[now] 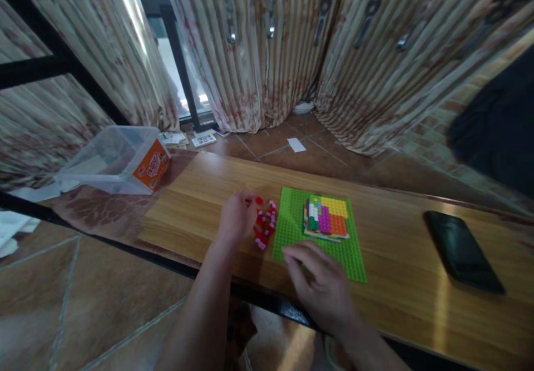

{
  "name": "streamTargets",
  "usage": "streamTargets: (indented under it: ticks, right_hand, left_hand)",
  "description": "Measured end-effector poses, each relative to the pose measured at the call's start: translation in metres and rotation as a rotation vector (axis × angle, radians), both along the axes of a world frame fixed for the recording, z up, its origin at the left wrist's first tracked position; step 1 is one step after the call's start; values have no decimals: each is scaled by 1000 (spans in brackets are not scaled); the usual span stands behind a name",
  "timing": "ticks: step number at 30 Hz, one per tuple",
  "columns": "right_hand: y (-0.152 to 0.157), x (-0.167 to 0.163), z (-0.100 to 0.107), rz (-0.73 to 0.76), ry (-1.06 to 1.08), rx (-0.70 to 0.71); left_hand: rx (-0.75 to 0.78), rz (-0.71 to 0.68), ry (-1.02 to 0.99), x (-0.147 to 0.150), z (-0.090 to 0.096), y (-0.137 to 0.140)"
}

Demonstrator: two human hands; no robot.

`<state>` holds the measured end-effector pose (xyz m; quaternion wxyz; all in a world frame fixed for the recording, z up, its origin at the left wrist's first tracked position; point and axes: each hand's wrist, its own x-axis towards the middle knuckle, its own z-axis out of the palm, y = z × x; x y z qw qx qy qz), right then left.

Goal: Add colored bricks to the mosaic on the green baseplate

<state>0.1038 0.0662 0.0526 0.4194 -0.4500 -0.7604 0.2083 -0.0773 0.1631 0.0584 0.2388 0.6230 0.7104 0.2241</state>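
Curtains (250, 70): striped, with reddish flowers, hanging across the back of my view to the tiles.

Floor (125, 298): brown tile, pale joints, seen behind and in front of the table.

Table (183, 204): long, wood-grained top, running across my view with the things I work among on it.

Box (120, 182): clear plastic, orange label (152, 165) on one side, standing past the table's left end.

Green plate (287, 221): square, studded, flat on the table in front of me, set slightly askew.

Right hand (321, 282): above the near edge of the green plate, fingers bent, thumb close to the forefinger. I cannot tell whether this grip has anything in it.

Left hand (237, 215): left of the green plate, fingertips at the loose bricks. Fingers curled inward; I cannot tell whether this grip is closed on a brick.

Phone (463, 251): black, flat on the table, well to the right of the green plate.

Block of bricks (325, 218): low, layered, on the green plate; top in yellow, orange, magenta, white, green and some blue.

Loose bricks (266, 231): red and pink, small, scattered on the table between the left hand and the green plate.
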Motion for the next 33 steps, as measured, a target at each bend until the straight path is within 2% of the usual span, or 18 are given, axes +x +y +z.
streamTargets:
  ticks: [3, 9, 18, 22, 33]
  right_hand:
    - [-1, -18, -9, 74, -32, -23]
    - [12, -22, -18, -62, -106, -115]
    - [33, -23, -26, -147, -294, -78]
    - [38, -22, -28, -163, -312, -84]
    - [66, -32, -34, -83, -344, -82]
  left_hand:
    - [-1, -51, 32, -5, 0, -3]
    - [-29, -128, 77, -11, -3, -5]
    - [-20, -195, 91, -10, -10, -4]
    - [-26, -207, 99, -8, -9, -3]
    - [-71, -223, 58, -7, -3, -3]
